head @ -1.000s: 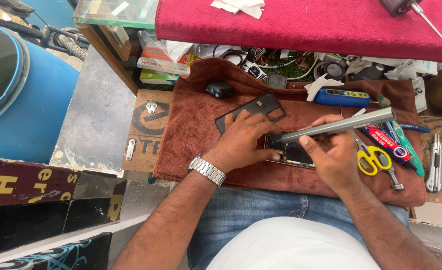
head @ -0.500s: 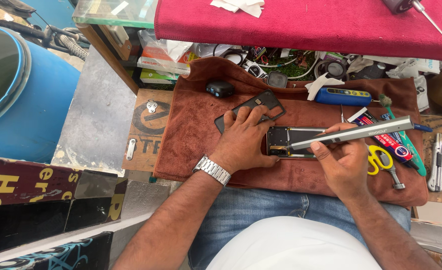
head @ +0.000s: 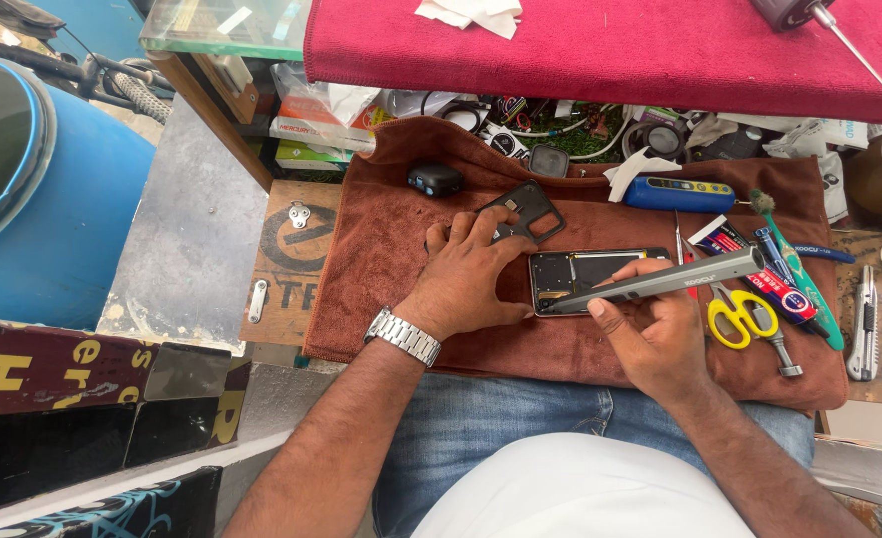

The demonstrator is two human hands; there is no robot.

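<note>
Opened phone [head: 588, 271] lies back-up on brown towel [head: 381, 259], middle of counter, near front edge. Right hand [head: 660, 334] closed around grey screwdriver [head: 660, 282] — tip down at phone's lower left corner. Left hand [head: 466, 279] flat on towel, fingers pressing phone's left edge, holding nothing. Black back cover [head: 526, 207] just above left hand. Yellow scissors [head: 745, 317] at towel's right side. Looks like screw-work stage — next move probably needs tip seated square, phone pinned so it doesn't slide.
</note>
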